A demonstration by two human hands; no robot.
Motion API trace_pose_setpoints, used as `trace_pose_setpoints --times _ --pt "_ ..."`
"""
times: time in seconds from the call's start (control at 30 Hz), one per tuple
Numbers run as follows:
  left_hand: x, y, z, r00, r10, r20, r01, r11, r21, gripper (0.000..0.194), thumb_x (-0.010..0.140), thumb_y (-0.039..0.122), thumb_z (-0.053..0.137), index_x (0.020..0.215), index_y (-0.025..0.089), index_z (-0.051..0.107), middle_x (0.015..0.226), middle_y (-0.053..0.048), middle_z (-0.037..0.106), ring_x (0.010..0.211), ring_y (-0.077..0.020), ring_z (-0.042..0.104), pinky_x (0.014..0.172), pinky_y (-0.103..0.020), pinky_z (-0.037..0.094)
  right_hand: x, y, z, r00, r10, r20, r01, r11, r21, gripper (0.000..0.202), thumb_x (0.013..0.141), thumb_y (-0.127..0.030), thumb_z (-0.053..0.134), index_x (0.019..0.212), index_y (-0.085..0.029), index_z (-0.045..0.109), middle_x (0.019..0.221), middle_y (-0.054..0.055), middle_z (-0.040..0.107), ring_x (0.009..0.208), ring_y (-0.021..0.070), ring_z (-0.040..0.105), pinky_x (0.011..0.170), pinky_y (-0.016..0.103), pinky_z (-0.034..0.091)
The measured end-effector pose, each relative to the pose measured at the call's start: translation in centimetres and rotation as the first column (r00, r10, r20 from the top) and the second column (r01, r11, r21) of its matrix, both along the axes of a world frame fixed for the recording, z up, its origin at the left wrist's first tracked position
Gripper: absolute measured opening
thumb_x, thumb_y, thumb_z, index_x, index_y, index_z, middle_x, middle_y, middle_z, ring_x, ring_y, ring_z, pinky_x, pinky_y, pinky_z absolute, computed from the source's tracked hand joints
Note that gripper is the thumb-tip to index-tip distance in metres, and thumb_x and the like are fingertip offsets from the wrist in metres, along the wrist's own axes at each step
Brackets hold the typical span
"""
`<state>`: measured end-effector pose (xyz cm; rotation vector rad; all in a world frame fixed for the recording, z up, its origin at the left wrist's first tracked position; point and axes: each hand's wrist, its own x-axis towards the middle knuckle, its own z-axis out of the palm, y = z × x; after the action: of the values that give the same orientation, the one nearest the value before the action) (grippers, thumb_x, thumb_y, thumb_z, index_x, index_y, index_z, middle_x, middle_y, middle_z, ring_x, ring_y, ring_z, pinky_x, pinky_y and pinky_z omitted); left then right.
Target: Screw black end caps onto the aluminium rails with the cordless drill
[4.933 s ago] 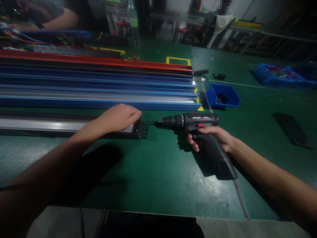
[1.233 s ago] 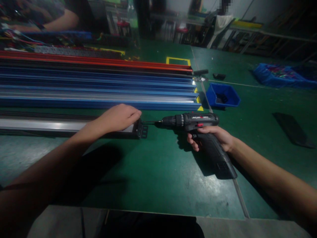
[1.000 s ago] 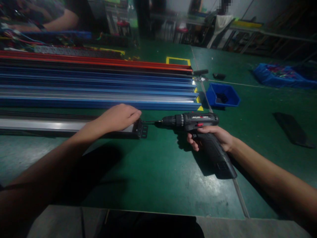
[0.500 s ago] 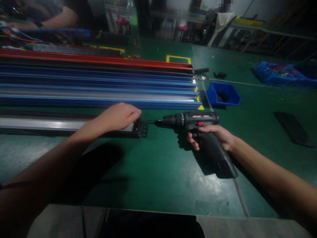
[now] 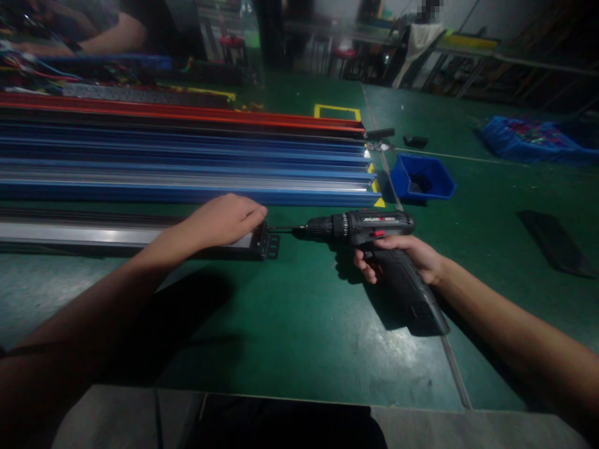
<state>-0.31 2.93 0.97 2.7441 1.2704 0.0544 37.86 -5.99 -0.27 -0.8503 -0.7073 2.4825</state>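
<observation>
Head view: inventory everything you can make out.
Table: one, green, across the view
Bar: one, black and silver, near left
Slotted bracket: one, black, at the bar's end
Drill: one, black, right of the bracket
Blue rails: several, blue, beyond the bar
Red rails: count unclear, red, beyond the blue rails
Small bin: one, blue, right of the rails
Large bins: count unclear, blue, far right
Wires: many, mixed colours, upper left
Flat piece: one, black, far right
Stools: at least two, red-topped, background
Co-worker's arm: one, dark-sleeved, upper left
Left hand: one, bare, on the bar
Right hand: one, bare, gripping the drill
</observation>
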Motion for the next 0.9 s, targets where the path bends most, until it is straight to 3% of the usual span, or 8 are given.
trace_pose_setpoints --times 0.9 --pt "-0.09 0.05 0.00 1.000 -0.013 -0.020 0.013 1.000 0.000 0.057 0.103 0.049 0.024 0.084 0.021 0.069 0.093 -0.007 0.075 0.084 -0.0220 0.067 0.073 -0.033 0.043 -0.07 -0.06 0.10 0.999 -0.007 0.039 0.007 1.000 0.001 0.034 0.088 -0.033 0.075 0.108 -0.007 0.069 0.096 0.010 0.075 0.083 0.0178 0.074 0.082 0.028 0.059"
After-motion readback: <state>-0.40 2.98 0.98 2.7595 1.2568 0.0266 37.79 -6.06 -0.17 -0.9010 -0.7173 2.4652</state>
